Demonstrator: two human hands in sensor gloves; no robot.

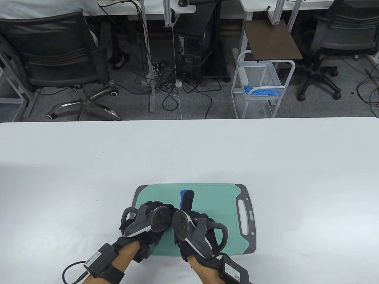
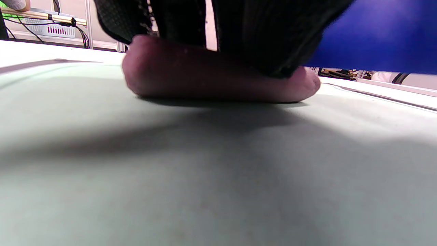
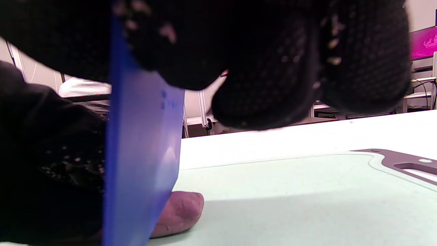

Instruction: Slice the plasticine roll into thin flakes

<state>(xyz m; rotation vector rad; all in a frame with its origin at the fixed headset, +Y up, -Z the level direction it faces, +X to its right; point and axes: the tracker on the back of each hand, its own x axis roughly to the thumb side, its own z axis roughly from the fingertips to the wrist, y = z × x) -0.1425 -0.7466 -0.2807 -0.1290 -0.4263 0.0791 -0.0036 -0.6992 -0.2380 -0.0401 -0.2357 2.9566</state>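
A brownish-purple plasticine roll lies on the green cutting board; my left hand presses down on it from above. My right hand grips a blue plastic blade, whose tip shows in the table view. In the right wrist view the blade stands upright with its edge down near the roll's right end. Whether the blade touches the roll I cannot tell. In the table view the hands and trackers hide the roll.
The cutting board has a grey rim and a handle slot on its right. It lies on a white table, near the front edge. Chairs, cables and a wire cart stand beyond the table's far edge.
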